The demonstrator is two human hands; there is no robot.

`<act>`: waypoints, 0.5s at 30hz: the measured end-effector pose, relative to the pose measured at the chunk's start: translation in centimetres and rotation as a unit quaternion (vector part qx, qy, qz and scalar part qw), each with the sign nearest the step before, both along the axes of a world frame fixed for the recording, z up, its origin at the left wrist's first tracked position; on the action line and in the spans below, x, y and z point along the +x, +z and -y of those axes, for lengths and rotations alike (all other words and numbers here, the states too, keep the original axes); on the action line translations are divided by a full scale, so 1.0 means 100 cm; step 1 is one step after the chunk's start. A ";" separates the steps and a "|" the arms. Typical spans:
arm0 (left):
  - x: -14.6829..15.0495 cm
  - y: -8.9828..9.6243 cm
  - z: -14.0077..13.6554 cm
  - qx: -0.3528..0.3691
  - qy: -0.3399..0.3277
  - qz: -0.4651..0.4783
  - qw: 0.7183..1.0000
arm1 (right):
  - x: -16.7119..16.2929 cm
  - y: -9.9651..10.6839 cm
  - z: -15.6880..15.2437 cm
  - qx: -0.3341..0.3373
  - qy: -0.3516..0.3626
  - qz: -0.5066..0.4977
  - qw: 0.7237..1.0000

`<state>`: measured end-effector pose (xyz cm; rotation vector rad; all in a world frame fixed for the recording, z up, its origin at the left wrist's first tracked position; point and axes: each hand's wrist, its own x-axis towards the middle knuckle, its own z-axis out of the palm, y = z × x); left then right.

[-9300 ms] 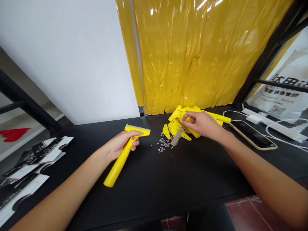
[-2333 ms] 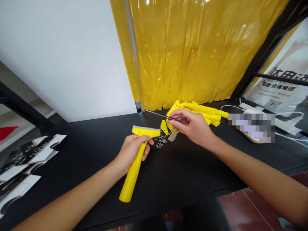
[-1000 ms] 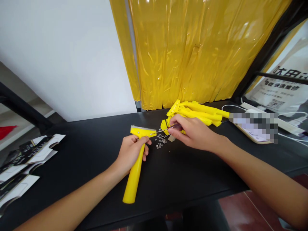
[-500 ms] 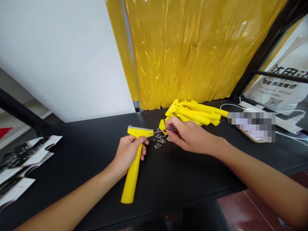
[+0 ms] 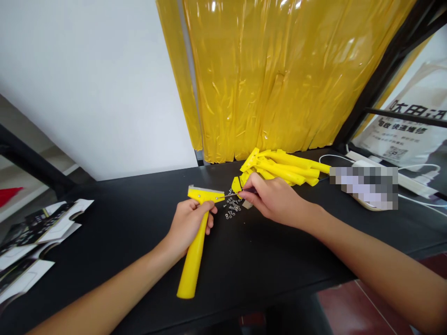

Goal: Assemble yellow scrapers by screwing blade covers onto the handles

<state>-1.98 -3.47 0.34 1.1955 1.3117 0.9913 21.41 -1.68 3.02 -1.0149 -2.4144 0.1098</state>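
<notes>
Black desk (image 5: 272, 260) across the lower half of frame. Yellow plastic sheeting (image 5: 279, 93) hangs upper centre to right; white panel (image 5: 87, 83) upper left. Yellow parts (image 5: 286, 165) heaped right of centre; small metal hardware (image 5: 232, 209) loose at centre. Hands apart: left hand (image 5: 190, 223) closed around a yellow scraper (image 5: 190, 265), lower centre-left; right hand (image 5: 275, 200) pinching a screwdriver (image 5: 230, 196), tip at the scraper head's right screw (image 5: 217, 198).

Left: overlapping black-and-white printed card pieces (image 5: 37, 244) on black tabletop (image 5: 275, 270); rear: smooth white panel (image 5: 98, 83) beside translucent yellow plastic curtain (image 5: 272, 88); right: long white power strip (image 5: 416, 184) near beige-edged phone (image 5: 373, 208), mostly pixelated; white black-lettered bag (image 5: 396, 135) behind black metal bar (image 5: 407, 117); red floor tiles (image 5: 344, 307) below.
</notes>
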 end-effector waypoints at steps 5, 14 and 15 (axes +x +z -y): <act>0.000 -0.001 0.001 -0.001 -0.005 -0.001 1.000 | 0.001 -0.001 -0.005 0.045 -0.089 0.035 0.994; 0.000 0.000 -0.002 0.000 0.016 0.018 1.000 | 0.000 -0.002 -0.003 0.031 -0.036 0.060 0.997; 0.000 0.000 -0.002 0.000 0.012 0.015 1.000 | -0.001 -0.002 -0.002 0.040 -0.054 0.068 0.995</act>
